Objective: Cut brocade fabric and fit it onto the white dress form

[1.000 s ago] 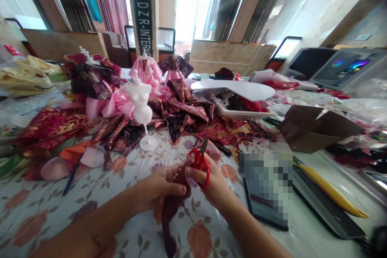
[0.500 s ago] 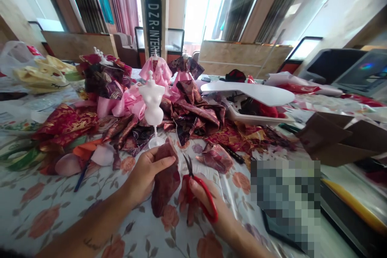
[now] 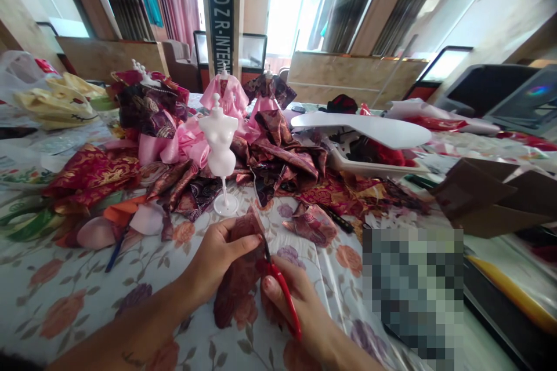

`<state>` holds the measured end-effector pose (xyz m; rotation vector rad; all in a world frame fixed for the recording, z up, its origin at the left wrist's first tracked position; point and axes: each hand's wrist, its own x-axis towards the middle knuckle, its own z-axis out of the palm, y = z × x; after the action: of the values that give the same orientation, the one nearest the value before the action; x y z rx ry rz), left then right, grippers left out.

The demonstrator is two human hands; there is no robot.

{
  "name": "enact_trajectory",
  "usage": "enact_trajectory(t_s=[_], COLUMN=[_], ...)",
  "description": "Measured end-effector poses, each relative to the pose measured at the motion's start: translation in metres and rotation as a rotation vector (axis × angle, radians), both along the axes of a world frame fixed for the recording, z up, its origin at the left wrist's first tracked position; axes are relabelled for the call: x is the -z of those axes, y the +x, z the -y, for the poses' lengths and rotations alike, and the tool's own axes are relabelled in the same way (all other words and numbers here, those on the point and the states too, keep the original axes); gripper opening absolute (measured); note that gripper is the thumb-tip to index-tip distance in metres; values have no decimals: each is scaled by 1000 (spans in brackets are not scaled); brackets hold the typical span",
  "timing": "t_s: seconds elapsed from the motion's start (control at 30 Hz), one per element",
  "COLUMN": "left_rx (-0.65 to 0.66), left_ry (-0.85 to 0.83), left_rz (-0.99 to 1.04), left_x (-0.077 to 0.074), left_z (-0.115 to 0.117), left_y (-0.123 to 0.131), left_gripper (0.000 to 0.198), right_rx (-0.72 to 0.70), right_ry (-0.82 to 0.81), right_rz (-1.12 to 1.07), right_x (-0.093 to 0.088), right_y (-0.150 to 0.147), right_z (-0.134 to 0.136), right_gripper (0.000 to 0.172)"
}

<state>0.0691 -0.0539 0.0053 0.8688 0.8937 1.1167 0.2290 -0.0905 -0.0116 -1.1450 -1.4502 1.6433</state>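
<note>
In the head-worn view, the person's left hand (image 3: 215, 258) is curled around a piece of dark maroon patterned fabric (image 3: 239, 281), with the thumb lying across its front and the fingers behind it, so the cloth is held firmly and hangs down onto the table. The right hand (image 3: 291, 304) grips a pair of red-handled scissors (image 3: 282, 298), its fingers through the loops. The narrow dark blades point up and are nearly closed, their tips at the fabric's edge, just beside the left thumb. The fabric sits between the hands, above a floral tablecloth (image 3: 65, 316). Just beyond the hands stands a white doll mannequin (image 3: 220, 142) on a clear round base (image 3: 226, 206), with a loose piece of rose brocade (image 3: 311, 224) to its right. Behind it are heaps of dark brocade (image 3: 282, 162), pink ribbon (image 3: 183, 148) and a pink doll dress (image 3: 228, 95), with red-and-gold brocade (image 3: 91, 171) to the left. A blue pen (image 3: 114, 258) lies near the fabric scraps at the left. To the right are a white tray (image 3: 369, 168) under a curved white board (image 3: 361, 128), and brown cardboard (image 3: 487, 197). A pixelated object (image 3: 411, 295) is too blurred to identify, and a yellow strip (image 3: 500, 284) lies beyond it.
</note>
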Motion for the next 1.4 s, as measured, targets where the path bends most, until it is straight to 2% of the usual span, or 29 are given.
enact_trajectory(t_s=[0.5, 0.73, 0.93, 1.1, 1.4], left_rx=[37, -7, -31, -45, 15], left_ry=[-67, -136, 3, 62, -54], left_rz=[105, 100, 0, -69, 62], left_x=[4, -4, -1, 4, -2], left_z=[-2, 1, -3, -6, -2], left_y=[1, 6, -2, -6, -3], left_gripper=[18, 21, 18, 16, 13], right_rx=[66, 144, 157, 136, 51], right_ry=[28, -53, -59, -87, -16], right_rz=[-2, -2, -11, 6, -23], right_x=[-7, -12, -12, -13, -14], right_y=[-5, -13, -12, -14, -11], right_z=[2, 2, 4, 5, 2], right_gripper=[57, 58, 56, 60, 52])
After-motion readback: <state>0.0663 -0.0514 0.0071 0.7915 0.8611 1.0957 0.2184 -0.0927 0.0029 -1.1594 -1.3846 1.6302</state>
